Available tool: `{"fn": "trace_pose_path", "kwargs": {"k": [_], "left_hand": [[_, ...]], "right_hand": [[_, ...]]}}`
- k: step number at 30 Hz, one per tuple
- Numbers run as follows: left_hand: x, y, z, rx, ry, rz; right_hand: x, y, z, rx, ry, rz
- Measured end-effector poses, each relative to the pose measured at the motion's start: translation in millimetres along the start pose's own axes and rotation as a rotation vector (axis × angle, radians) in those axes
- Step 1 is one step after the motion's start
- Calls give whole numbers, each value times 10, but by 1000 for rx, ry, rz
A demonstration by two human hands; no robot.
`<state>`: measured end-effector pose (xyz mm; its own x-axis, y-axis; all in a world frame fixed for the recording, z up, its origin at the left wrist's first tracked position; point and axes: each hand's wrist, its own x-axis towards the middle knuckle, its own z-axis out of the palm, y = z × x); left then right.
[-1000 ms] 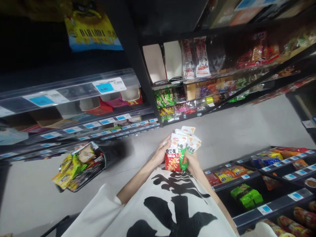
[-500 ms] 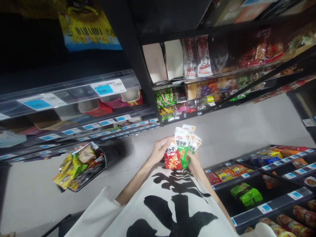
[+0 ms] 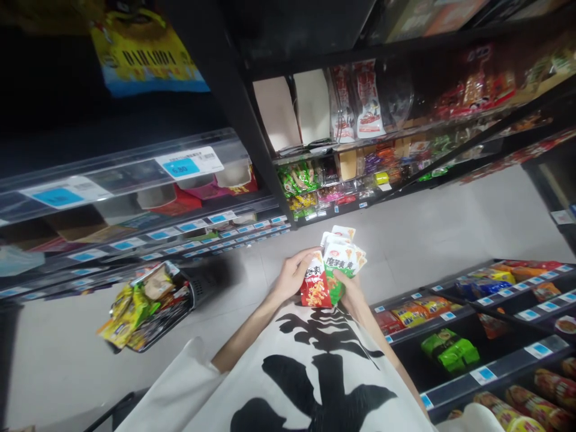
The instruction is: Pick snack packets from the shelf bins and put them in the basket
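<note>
Close in front of my shirt, my left hand (image 3: pixel 291 275) grips a red-and-white snack packet (image 3: pixel 315 288), thumb across its upper part. Fanned out beside it, several green-and-white snack packets (image 3: pixel 335 264) are pinched in my right hand (image 3: pixel 350 287), its thumb on the front one. The red packet's edge lies against the green ones. More white packet tops stick up behind them, and their lower parts are hidden.
A basket (image 3: pixel 194 293) heaped with snack bags (image 3: pixel 135 309) stands on the floor (image 3: pixel 234 327) at left. Shelves with price tags (image 3: pixel 189 163) run along the left and back. Lower right, another shelf holds a green bag (image 3: pixel 450 351) and other packaged food.
The front green packet has shifted among the others in my right hand, and my right thumb now lies across it. The left hand keeps the red packet nearly in place.
</note>
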<state>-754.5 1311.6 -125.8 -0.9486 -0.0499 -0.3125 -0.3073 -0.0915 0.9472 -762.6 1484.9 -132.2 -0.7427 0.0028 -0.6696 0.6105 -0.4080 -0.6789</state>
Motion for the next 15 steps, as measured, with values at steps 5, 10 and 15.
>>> {"fn": "trace_pose_path", "kwargs": {"k": [5, 10, 15], "left_hand": [[78, -63, -147, -354, 183, -99], [331, 54, -460, -36, 370, 85], [557, 158, -271, 141, 200, 155]], "right_hand": [[98, 58, -172, 77, 109, 59], [174, 72, -365, 85, 47, 144], [145, 55, -243, -60, -27, 118]]}}
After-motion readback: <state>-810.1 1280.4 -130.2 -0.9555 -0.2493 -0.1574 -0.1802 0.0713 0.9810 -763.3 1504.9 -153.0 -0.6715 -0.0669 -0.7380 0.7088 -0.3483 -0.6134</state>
